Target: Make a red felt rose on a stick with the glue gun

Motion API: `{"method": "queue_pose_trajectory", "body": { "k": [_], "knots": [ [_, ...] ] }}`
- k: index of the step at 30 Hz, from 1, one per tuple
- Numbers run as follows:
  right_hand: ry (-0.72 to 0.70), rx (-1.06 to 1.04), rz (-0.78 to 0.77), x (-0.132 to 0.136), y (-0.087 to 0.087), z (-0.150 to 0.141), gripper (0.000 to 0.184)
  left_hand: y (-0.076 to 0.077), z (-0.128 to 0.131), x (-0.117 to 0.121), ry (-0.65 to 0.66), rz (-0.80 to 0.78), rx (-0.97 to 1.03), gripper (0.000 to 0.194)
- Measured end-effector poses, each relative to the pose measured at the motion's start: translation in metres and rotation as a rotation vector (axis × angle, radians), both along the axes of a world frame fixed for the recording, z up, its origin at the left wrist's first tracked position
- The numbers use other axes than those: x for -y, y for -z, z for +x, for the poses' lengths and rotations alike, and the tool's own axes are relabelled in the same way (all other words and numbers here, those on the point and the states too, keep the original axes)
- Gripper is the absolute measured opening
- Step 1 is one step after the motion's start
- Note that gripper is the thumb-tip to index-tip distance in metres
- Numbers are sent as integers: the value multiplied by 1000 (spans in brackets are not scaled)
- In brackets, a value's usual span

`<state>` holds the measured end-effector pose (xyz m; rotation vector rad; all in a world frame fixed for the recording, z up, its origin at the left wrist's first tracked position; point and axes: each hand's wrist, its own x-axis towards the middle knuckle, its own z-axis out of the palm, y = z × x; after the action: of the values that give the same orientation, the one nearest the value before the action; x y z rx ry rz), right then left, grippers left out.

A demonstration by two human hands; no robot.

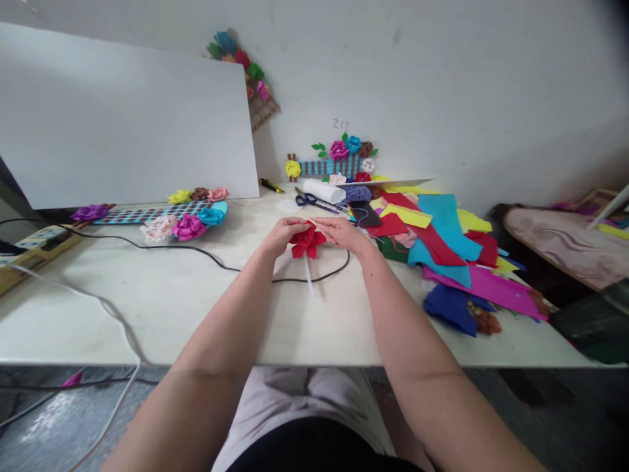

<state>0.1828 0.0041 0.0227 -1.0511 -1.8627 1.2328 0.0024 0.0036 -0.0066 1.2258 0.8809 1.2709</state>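
Note:
Above the middle of the white table, a red flower (307,241) with folded petals, of paper or cloth, is between my two hands. My left hand (285,235) is closed on its left side, thumb and fingers pinching the petals. From the right, my right hand (343,234) pinches the flower's upper right edge, its fingertips partly hidden. A narrow whitish strip (308,275) sticks out below the petals toward me; I cannot tell whether it is joined to the flower. A black cord (324,278) curves over the table just beneath my hands.
Scissors (307,199), a white roll (324,191), purple yarn (356,194) and a yellow-black cutter (271,185) lie behind my hands. Coloured sheets (445,226) pile up at right. Finished flowers (189,227) lie left, near a power strip (37,246) and a white cable (118,318).

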Motion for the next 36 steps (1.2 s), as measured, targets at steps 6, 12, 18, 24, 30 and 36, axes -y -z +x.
{"method": "queue_pose_trajectory", "body": {
  "k": [6,12,18,24,30,36],
  "knots": [
    [-28,32,12,1,-1,-2,43,2,-5,-1,21,-8,-3,21],
    [-79,58,38,-4,3,0,48,1,-7,0,7,-12,-41,15],
    [-145,72,74,-7,4,1,48,-3,-8,2,31,-12,-93,14],
    [-164,124,149,-6,3,4,49,-5,-7,5,84,-27,-98,16],
    [-122,77,235,-12,10,4,46,-1,-8,2,100,-61,-5,22],
    [-66,65,193,-12,13,1,38,-3,-7,6,100,-87,53,17]
  ]
}}
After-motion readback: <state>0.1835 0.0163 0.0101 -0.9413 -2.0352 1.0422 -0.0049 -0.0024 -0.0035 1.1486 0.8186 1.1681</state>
